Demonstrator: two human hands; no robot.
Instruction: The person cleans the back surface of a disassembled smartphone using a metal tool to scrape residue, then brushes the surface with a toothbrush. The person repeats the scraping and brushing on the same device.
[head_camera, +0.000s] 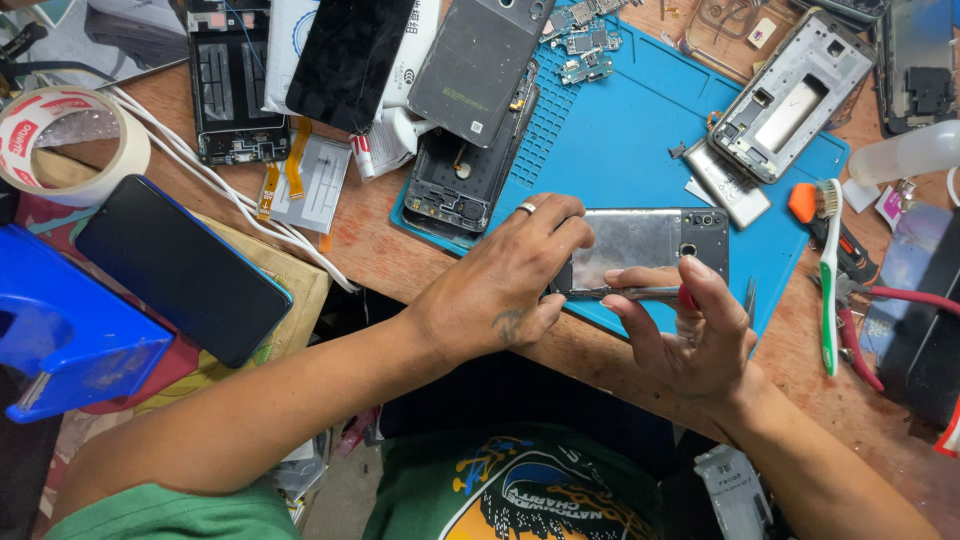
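Your left hand (500, 285) clamps the silver phone back (645, 250) at the blue mat's (620, 140) near edge; your right hand (690, 335) pinches a red-handled tool (640, 293), tip against the phone's lower edge.

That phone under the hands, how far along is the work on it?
Its metal back faces up, no cover on it. In hand: the left hand steadies it on the blue mat while the right hand works a thin tool along its near edge. Other opened phones and loose frames lie unassembled around.
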